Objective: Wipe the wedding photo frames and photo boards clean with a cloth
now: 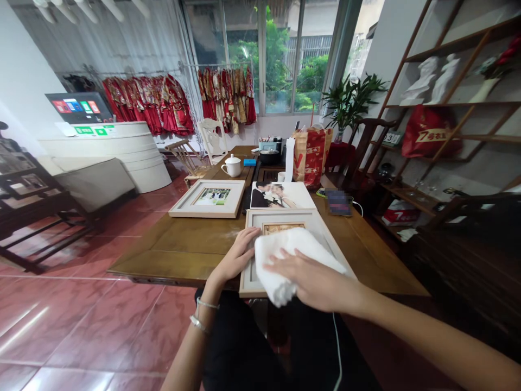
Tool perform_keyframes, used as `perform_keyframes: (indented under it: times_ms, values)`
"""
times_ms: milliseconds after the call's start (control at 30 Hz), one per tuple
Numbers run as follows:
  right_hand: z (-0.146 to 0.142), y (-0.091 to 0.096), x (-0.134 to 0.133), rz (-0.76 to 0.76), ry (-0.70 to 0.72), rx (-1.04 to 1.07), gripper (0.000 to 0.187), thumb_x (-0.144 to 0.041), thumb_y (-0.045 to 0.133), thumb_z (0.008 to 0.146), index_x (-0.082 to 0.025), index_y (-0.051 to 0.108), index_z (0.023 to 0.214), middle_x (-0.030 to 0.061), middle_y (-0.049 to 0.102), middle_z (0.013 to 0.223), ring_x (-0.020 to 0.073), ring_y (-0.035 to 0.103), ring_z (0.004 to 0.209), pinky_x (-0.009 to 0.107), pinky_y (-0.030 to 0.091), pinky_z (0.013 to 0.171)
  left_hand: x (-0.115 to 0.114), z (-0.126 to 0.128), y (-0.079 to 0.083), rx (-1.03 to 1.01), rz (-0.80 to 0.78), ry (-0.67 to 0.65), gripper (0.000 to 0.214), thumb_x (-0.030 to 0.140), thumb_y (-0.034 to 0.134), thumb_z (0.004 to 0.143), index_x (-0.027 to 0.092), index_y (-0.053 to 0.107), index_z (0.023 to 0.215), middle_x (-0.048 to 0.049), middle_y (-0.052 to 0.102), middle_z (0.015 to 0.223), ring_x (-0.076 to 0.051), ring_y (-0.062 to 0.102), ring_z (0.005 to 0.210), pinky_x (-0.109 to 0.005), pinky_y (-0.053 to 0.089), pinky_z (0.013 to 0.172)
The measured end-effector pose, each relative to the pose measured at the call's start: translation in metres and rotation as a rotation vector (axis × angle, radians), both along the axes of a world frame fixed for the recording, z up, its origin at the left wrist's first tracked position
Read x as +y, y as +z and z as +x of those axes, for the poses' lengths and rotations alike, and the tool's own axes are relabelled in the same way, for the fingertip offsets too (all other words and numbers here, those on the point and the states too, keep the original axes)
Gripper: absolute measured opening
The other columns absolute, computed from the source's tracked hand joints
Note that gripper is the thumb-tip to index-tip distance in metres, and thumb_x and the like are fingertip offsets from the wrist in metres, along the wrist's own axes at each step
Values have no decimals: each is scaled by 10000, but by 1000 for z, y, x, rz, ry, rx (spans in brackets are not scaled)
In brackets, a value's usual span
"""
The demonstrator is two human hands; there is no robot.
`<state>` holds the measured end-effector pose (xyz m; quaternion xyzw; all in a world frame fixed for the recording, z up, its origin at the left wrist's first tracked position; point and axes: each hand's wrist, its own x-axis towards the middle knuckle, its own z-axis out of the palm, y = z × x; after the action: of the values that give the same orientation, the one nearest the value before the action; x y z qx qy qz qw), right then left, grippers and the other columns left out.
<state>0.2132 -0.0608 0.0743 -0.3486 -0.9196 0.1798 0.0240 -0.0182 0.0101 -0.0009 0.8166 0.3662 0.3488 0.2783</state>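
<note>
A light wooden picture frame (245, 283) with a grey-white mat lies at the table's near edge in front of me. My left hand (240, 251) rests on its left rim, fingers stretched out over the edge. My right hand (297, 274) holds a bunched white cloth (280, 244) against the front of the frame, its fingers spread over the top. Part of a brownish picture (283, 225) shows above the cloth; the rest is covered. Just behind lies a photo print (280, 196) of a couple, and to the left another framed photo (214, 196).
The brown wooden table (175, 244) also bears a white lidded cup (232, 165), a blue box (249, 162), a black pot (269, 156), a red and tan paper bag (313, 157) and a tablet with a cable (338, 203). Shelves (448, 103) stand at the right.
</note>
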Motion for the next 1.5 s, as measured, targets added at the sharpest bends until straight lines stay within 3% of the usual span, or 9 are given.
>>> perform_keyframes:
  times_ms: [167, 367, 533, 667, 833, 967, 1133, 1333, 1500]
  values:
    - [14, 30, -38, -131, 135, 43, 778, 24, 403, 655, -247, 431, 1384, 26, 440, 1436, 226, 299, 1366, 431, 215, 1128, -1, 1, 1, 2, 4, -8, 479, 206, 434, 898, 245, 417, 1375, -83, 391, 1415, -241, 293, 1350, -453, 186, 1161]
    - [-11, 27, -38, -75, 254, 95, 750, 10, 440, 664, -195, 422, 1385, 86, 430, 1441, 259, 263, 1379, 467, 194, 1123, 6, -2, -3, 3, 9, -15, 460, 262, 445, 907, 210, 433, 1364, -113, 402, 1391, -258, 300, 1344, -464, 190, 1156]
    - [-10, 25, -30, -49, 101, 77, 669, 22, 407, 695, -219, 512, 1310, 69, 573, 1313, 243, 479, 1242, 395, 343, 1027, 0, -3, 1, -10, -25, -18, 464, 248, 461, 902, 241, 433, 1365, -86, 393, 1414, -251, 285, 1358, -447, 187, 1164]
    - [10, 13, 3, 77, -159, -110, 634, 15, 417, 694, -198, 547, 1277, 115, 641, 1187, 277, 564, 1133, 383, 421, 924, -4, -2, 5, -5, -28, -13, 470, 217, 444, 899, 243, 429, 1368, -81, 396, 1416, -245, 289, 1359, -448, 181, 1168]
    - [20, -12, 68, 288, -346, -134, 669, 37, 382, 703, -173, 491, 1329, 128, 527, 1350, 315, 393, 1303, 489, 328, 1027, -3, -1, 6, 7, -18, -7, 461, 194, 438, 889, 233, 448, 1349, -81, 415, 1405, -245, 302, 1354, -456, 190, 1164]
    - [3, -16, 109, 330, -282, -55, 753, 61, 354, 698, -139, 344, 1424, 126, 350, 1483, 299, 242, 1382, 520, 229, 1082, -2, -2, 6, 7, -20, -14, 456, 185, 436, 884, 213, 455, 1339, -89, 420, 1404, -241, 309, 1353, -446, 194, 1164]
    - [-30, -12, 134, 291, -63, 4, 761, 58, 371, 685, -182, 379, 1407, 41, 344, 1493, 238, 211, 1397, 479, 153, 1123, 1, -2, 3, 4, -7, -13, 437, 190, 446, 880, 213, 465, 1317, -92, 428, 1395, -243, 323, 1341, -456, 204, 1158]
    - [-18, -11, 119, 223, -9, 4, 769, 65, 366, 638, -153, 426, 1373, 50, 439, 1437, 217, 255, 1384, 472, 179, 1124, 2, -1, 2, -18, -5, -23, 398, 188, 460, 868, 179, 516, 1262, -114, 470, 1346, -257, 354, 1313, -457, 228, 1145]
    - [7, -10, 58, 185, -114, -49, 734, 60, 361, 652, -121, 454, 1357, 119, 488, 1391, 296, 300, 1360, 529, 253, 1083, -2, -1, 5, -18, -31, 5, 406, 237, 473, 887, 195, 507, 1289, -107, 456, 1365, -254, 332, 1333, -448, 209, 1153]
